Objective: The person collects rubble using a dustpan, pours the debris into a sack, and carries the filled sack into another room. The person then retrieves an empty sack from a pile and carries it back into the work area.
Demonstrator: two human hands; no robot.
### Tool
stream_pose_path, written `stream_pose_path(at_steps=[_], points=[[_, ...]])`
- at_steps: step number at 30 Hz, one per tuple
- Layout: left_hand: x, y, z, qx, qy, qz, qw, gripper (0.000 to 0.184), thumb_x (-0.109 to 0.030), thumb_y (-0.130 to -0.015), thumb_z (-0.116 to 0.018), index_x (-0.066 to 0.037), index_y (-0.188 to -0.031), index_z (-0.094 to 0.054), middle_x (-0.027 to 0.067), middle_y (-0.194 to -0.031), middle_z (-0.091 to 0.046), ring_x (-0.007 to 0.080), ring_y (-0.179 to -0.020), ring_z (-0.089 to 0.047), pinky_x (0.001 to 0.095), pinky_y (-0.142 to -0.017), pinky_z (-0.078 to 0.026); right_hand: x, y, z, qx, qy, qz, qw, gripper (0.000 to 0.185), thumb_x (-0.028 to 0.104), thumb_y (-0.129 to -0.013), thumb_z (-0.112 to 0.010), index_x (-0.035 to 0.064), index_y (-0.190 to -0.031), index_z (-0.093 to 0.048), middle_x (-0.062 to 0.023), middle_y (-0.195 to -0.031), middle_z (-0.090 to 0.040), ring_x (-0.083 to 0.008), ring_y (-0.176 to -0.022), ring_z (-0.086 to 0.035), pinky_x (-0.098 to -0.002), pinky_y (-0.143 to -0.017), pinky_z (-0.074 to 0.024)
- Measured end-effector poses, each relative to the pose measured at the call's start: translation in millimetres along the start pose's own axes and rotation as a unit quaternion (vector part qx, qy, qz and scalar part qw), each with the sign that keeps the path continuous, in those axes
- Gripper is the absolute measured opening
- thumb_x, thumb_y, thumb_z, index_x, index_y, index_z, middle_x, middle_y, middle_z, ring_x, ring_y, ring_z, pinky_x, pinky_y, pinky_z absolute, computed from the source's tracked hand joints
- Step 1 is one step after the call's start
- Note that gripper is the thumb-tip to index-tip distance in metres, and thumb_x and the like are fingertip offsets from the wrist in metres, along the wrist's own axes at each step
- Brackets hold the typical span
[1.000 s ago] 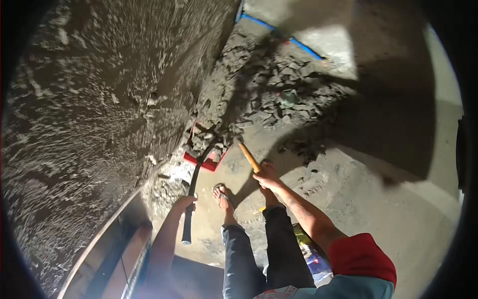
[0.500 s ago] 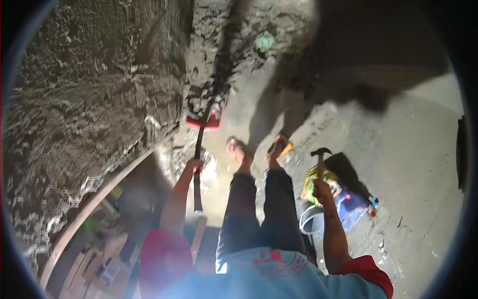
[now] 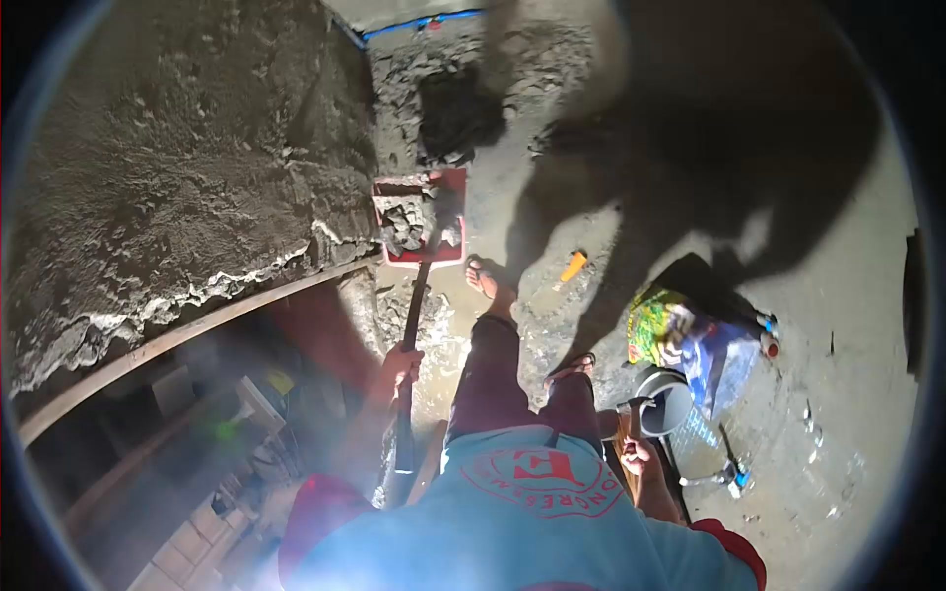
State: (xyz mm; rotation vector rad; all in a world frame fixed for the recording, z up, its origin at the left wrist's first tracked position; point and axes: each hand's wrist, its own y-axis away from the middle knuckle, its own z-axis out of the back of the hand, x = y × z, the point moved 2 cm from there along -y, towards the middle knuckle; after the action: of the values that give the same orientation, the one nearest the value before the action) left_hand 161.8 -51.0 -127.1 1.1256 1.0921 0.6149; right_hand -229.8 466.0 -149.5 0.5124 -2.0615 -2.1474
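My left hand (image 3: 402, 364) is closed around the long dark handle (image 3: 417, 310) of a red dustpan (image 3: 454, 185). Grey chunks of rubble (image 3: 402, 227) lie in the pan, which rests on the floor beside the rough wall. On the other side of my body, my right hand (image 3: 639, 458) grips a claw hammer (image 3: 635, 419) by its handle, with the head pointing away from me. The hammer head appears just beside a grey bucket (image 3: 673, 406) from this angle.
Rough plaster covers the left wall (image 3: 197, 177), above a wooden edge (image 3: 187, 340). Rubble (image 3: 552, 59) lies ahead near a blue strip (image 3: 424, 22). An orange-handled tool (image 3: 574, 264) is on the floor. Colourful bags (image 3: 655, 330) lie to the right; a large shadow darkens the floor.
My right hand has drawn the hammer back toward my body, near the bucket. My right foot has stepped back, away from the orange-handled tool. My left hand still holds the dustpan handle.
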Motion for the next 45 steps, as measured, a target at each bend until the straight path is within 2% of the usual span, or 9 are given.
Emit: stream_pose_path(at_steps=[5,7,9,10,11,23,32,39,45], points=[[16.1,50.3,-57.7,-0.003,-0.072,-0.086,0.994,0.013,-0.007,-0.081,-0.057,-0.007,-0.076,-0.045,-0.0007,-0.053,-0.042,0.0095,-0.04,-0.041,0.0265,-0.035,-0.035,-38.3,-38.2,89.7,0.258,-0.159,0.058,0.951,0.013,0.022,-0.086,-0.061,0.0097,-0.09,-0.059,-0.0007,-0.072,-0.059,-0.0073,-0.048,-0.048,-0.0193,-0.043,-0.0394],[8.7,103.4,-97.5,0.014,-0.056,-0.07,0.996,0.011,-0.005,-0.078,-0.056,-0.007,-0.079,-0.046,-0.0009,-0.05,-0.04,0.0094,-0.037,-0.038,0.0271,-0.032,-0.034,-59.1,-67.1,113.0,0.042,-0.259,0.058,0.963,0.024,0.024,-0.083,-0.065,0.0041,-0.094,-0.06,-0.004,-0.083,-0.063,-0.0126,-0.053,-0.054,-0.0212,-0.048,-0.0434],[18.6,129.9,-118.8,0.017,-0.096,-0.06,0.993,0.013,-0.004,-0.08,-0.055,-0.008,-0.075,-0.044,-0.0012,-0.052,-0.039,0.0087,-0.036,-0.037,0.0252,-0.031,-0.033,-57.2,-85.8,157.7,0.217,0.027,0.131,0.967,0.024,0.026,-0.084,-0.062,0.003,-0.09,-0.059,-0.0071,-0.069,-0.059,-0.0151,-0.047,-0.053,-0.0261,-0.041,-0.0426],[23.8,132.2,-125.4,0.035,-0.101,-0.059,0.993,0.015,-0.005,-0.08,-0.057,-0.009,-0.074,-0.044,-0.0019,-0.052,-0.039,0.0086,-0.037,-0.037,0.0253,-0.031,-0.033,-59.8,-44.2,143.3,-0.001,0.083,0.194,0.977,0.022,0.025,-0.084,-0.062,0.0038,-0.083,-0.059,-0.0041,-0.056,-0.05,-0.0129,-0.036,-0.039,-0.0259,-0.034,-0.0368],[30.9,137.1,-123.4,0.083,-0.082,-0.054,0.992,0.017,-0.007,-0.081,-0.059,-0.01,-0.074,-0.044,-0.0029,-0.052,-0.039,0.0083,-0.038,-0.038,0.0251,-0.032,-0.033,-59.6,-14.0,139.6,0.017,0.074,0.128,0.989,0.021,0.023,-0.086,-0.06,0.0022,-0.083,-0.059,-0.0015,-0.053,-0.046,-0.0112,-0.039,-0.039,-0.0253,-0.037,-0.0386],[1.6,283.0,-282.0,0.189,-0.346,-0.069,0.917,0.018,-0.011,-0.081,-0.064,-0.009,-0.087,-0.047,-0.0016,-0.056,-0.042,0.0078,-0.037,-0.04,0.0244,-0.031,-0.034,-16.2,-2.9,148.3,0.119,-0.433,0.165,0.878,0.037,0.04,-0.08,-0.068,0.0054,-0.083,-0.055,0.0021,-0.05,-0.037,-0.0098,-0.041,-0.036,-0.0213,-0.039,-0.0318],[-26.5,286.9,-425.5,0.275,-0.51,-0.051,0.813,0.02,-0.009,-0.079,-0.063,-0.005,-0.087,-0.045,-0.0003,-0.054,-0.045,0.0086,-0.036,-0.043,0.0251,-0.033,-0.036,70.8,-53.6,155.7,0.102,-0.554,0.131,0.816,0.059,0.052,-0.07,-0.074,0.0035,-0.094,-0.051,-0.0018,-0.076,-0.036,-0.01,-0.052,-0.037,-0.022,-0.045,-0.0351],[-44.2,286.9,-515.3,0.277,-0.693,-0.025,0.665,0.02,-0.01,-0.08,-0.062,0.0,-0.087,-0.046,0.0019,-0.053,-0.048,0.0096,-0.037,-0.045,0.0261,-0.034,-0.038,113.6,-93.6,176.9,0.058,-0.614,0.161,0.771,0.04,0.044,-0.078,-0.069,0.0137,-0.073,-0.044,0.0022,-0.059,-0.026,-0.0097,-0.043,-0.026,-0.0233,-0.04,-0.0285],[-50.2,292.1,-584.7,0.249,-0.757,0.038,0.603,0.02,-0.012,-0.08,-0.064,-0.004,-0.089,-0.047,-0.001,-0.053,-0.047,0.007,-0.037,-0.044,0.0235,-0.033,-0.036,133.6,-200.9,199.6,0.187,-0.644,0.306,0.676,0.025,0.031,-0.088,-0.059,0.0105,-0.102,-0.059,-0.0021,-0.095,-0.065,-0.0122,-0.078,-0.063,-0.0297,-0.062,-0.0525]])
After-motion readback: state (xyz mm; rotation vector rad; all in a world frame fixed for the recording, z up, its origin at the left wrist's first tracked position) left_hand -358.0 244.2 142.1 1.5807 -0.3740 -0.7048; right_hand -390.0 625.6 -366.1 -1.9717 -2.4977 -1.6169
